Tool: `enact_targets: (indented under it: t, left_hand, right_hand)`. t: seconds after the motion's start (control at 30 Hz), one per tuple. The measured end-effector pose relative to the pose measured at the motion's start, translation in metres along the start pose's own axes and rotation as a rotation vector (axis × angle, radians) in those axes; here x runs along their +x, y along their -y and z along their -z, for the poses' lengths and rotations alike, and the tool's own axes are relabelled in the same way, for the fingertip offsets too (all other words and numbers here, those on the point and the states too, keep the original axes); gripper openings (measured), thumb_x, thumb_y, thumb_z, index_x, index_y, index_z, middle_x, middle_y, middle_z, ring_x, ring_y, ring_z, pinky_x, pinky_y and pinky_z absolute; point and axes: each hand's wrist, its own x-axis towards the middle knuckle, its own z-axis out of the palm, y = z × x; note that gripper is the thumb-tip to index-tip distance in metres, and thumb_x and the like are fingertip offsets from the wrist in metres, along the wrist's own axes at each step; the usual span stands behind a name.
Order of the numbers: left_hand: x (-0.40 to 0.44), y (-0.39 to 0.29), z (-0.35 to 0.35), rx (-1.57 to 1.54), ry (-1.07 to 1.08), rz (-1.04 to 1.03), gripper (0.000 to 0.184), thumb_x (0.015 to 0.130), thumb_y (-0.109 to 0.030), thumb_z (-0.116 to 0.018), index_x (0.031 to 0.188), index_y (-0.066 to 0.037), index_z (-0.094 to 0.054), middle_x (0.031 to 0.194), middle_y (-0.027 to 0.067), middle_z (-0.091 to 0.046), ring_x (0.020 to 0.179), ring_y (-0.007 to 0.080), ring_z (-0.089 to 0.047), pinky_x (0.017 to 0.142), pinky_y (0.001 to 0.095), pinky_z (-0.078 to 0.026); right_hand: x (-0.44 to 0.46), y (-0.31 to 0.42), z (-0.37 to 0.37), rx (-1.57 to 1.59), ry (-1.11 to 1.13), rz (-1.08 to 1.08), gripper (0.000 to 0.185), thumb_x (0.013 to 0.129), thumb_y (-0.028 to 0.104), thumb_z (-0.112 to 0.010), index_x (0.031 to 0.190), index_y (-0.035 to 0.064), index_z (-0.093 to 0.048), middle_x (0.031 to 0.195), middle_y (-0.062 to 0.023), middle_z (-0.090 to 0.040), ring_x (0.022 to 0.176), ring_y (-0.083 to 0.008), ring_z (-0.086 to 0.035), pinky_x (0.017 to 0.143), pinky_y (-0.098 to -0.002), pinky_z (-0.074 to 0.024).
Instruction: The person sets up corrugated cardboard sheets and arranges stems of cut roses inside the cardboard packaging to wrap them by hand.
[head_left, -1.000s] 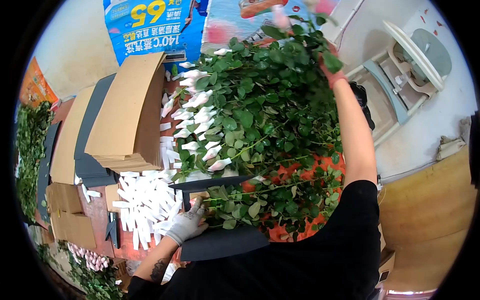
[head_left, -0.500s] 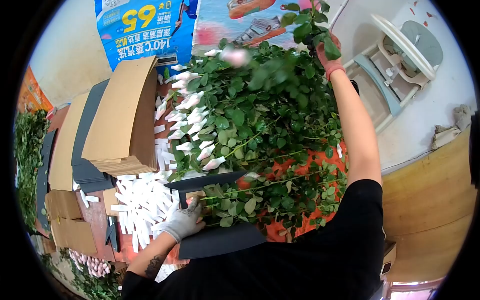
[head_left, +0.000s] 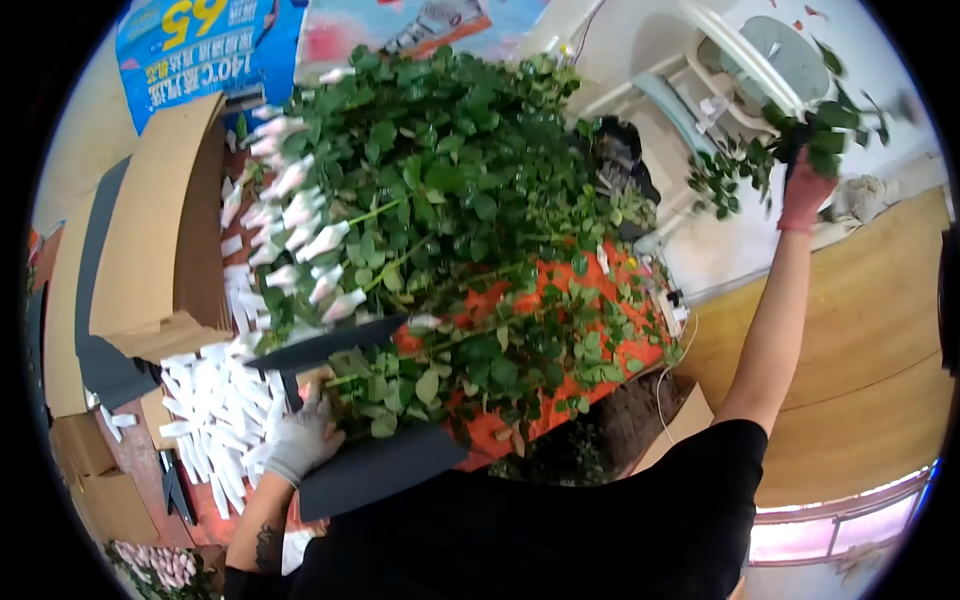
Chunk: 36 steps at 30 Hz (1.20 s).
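My left hand (head_left: 305, 438), in a pale glove, rests at the left end of a black sheet (head_left: 385, 470), its fingers stretched toward leafy stems (head_left: 390, 385) lying between this sheet and a raised black flap (head_left: 325, 345). My right hand (head_left: 808, 190), in a pink glove, is held far out to the right, closed around a leafy rose stem (head_left: 832, 125); leaves stick out on both sides and its bloom cannot be made out. A large heap of roses (head_left: 440, 180) lies across the table, pale sleeved buds (head_left: 300, 210) to the left.
White foam sleeves (head_left: 215, 415) lie piled left of my left hand, near black scissors (head_left: 175, 488). Stacked brown cardboard (head_left: 155, 230) and black sheets (head_left: 105, 290) stand farther left. A white high chair (head_left: 690, 130) is behind the table at right. Wrapped pink roses (head_left: 155, 562) show at lower left.
My right hand has swung away from the heap to the far right, carrying the rose stem. The view has turned to the right; my left hand stays by the black sheet.
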Motion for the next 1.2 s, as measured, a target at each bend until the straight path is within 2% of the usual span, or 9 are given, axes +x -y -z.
enact_targets:
  t: [0.13, 0.2, 0.3, 0.4, 0.43, 0.57, 0.63, 1.03, 1.2]
  left_hand:
    - [-0.001, 0.007, -0.011, 0.091, -0.071, -0.049, 0.072, 0.074, -0.036, -0.062, 0.133, -0.001, -0.038, 0.144, 0.0243, -0.028, 0.113, 0.0373, -0.052, 0.095, 0.0456, -0.039]
    - [-0.002, -0.001, 0.001, -0.174, -0.01, 0.017, 0.071, 0.074, -0.033, -0.063, 0.134, -0.005, -0.039, 0.144, 0.0237, -0.028, 0.116, 0.0371, -0.05, 0.099, 0.0447, -0.035]
    - [-0.001, -0.006, 0.009, -0.178, 0.0, -0.011, 0.067, 0.078, -0.036, -0.06, 0.13, 0.0, -0.04, 0.139, 0.0244, -0.035, 0.11, 0.0373, -0.054, 0.094, 0.0414, -0.041]
    - [-0.003, -0.01, 0.017, -0.075, 0.002, -0.048, 0.062, 0.078, -0.036, -0.06, 0.126, 0.0, -0.044, 0.126, 0.0246, -0.049, 0.105, 0.0375, -0.056, 0.09, 0.0416, -0.043]
    - [-0.005, -0.01, 0.015, -0.047, -0.062, -0.079, 0.056, 0.079, -0.035, -0.059, 0.12, 0.001, -0.047, 0.112, 0.0236, -0.057, 0.101, 0.0388, -0.057, 0.087, 0.0432, -0.045]
    - [-0.005, -0.008, 0.011, -0.111, -0.06, -0.072, 0.052, 0.08, -0.034, -0.058, 0.117, 0.001, -0.048, 0.109, 0.0241, -0.058, 0.098, 0.0394, -0.058, 0.084, 0.0441, -0.045]
    - [-0.004, -0.01, 0.016, -0.108, -0.002, -0.052, 0.051, 0.08, -0.034, -0.059, 0.117, 0.001, -0.048, 0.11, 0.0242, -0.058, 0.097, 0.0396, -0.058, 0.084, 0.0444, -0.045]
    - [-0.007, -0.006, 0.008, -0.138, -0.043, -0.049, 0.074, 0.08, -0.036, -0.058, 0.138, 0.0, -0.029, 0.136, 0.0214, -0.04, 0.114, 0.0382, -0.05, 0.098, 0.0429, -0.039]
    - [-0.004, 0.012, -0.029, -0.14, -0.264, -0.112, 0.048, 0.077, -0.035, -0.062, 0.113, -0.005, -0.052, 0.104, 0.0164, -0.06, 0.08, 0.0332, -0.063, 0.073, 0.0446, -0.049]
  right_hand:
    - [-0.106, 0.147, 0.025, 0.445, 0.499, 0.358, 0.015, 0.083, 0.013, -0.054, 0.093, 0.0071, -0.063, 0.093, -0.0096, -0.063, 0.086, -0.0255, -0.061, 0.077, -0.0311, -0.049]
    - [-0.154, 0.216, 0.035, 0.545, 0.547, 0.425, 0.015, 0.085, 0.017, -0.051, 0.093, 0.0103, -0.062, 0.099, -0.0073, -0.059, 0.087, -0.0222, -0.059, 0.078, -0.0283, -0.0479]
    - [-0.208, 0.265, 0.038, 0.404, 0.701, 0.563, 0.012, 0.08, 0.021, -0.052, 0.088, 0.0252, -0.06, 0.095, -0.0037, -0.056, 0.076, -0.0175, -0.055, 0.059, -0.0266, -0.045]
    - [-0.233, 0.289, 0.036, 0.573, 1.127, 0.447, 0.018, 0.077, 0.018, -0.053, 0.094, 0.0144, -0.058, 0.102, -0.0019, -0.057, 0.094, -0.0214, -0.054, 0.083, -0.0269, -0.0416]
    - [-0.254, 0.295, 0.028, 0.587, 1.123, 0.446, 0.018, 0.077, 0.018, -0.053, 0.094, 0.0144, -0.058, 0.102, -0.0019, -0.057, 0.094, -0.0214, -0.054, 0.083, -0.0269, -0.0416]
    - [-0.333, 0.327, -0.004, 1.218, 1.276, -0.119, 0.015, 0.083, 0.02, -0.046, 0.095, 0.023, -0.056, 0.097, -0.0038, -0.054, 0.078, -0.0202, -0.055, 0.067, -0.0287, -0.044]
    - [-0.312, 0.341, 0.011, 0.565, 1.106, 0.55, 0.017, 0.086, 0.02, -0.043, 0.097, 0.021, -0.057, 0.095, -0.0034, -0.055, 0.079, -0.0184, -0.057, 0.066, -0.0293, -0.0445]
    - [-0.292, 0.386, 0.006, 0.496, 1.407, 0.582, 0.028, 0.085, 0.019, -0.047, 0.111, 0.0111, -0.055, 0.093, -0.0064, -0.059, 0.081, -0.0209, -0.06, 0.066, -0.0304, -0.0489]
    - [-0.239, 0.435, 0.029, 0.871, 1.308, 0.635, 0.044, 0.083, 0.022, -0.05, 0.125, 0.0106, -0.048, 0.104, -0.0111, -0.061, 0.08, -0.0216, -0.063, 0.068, -0.0313, -0.0492]
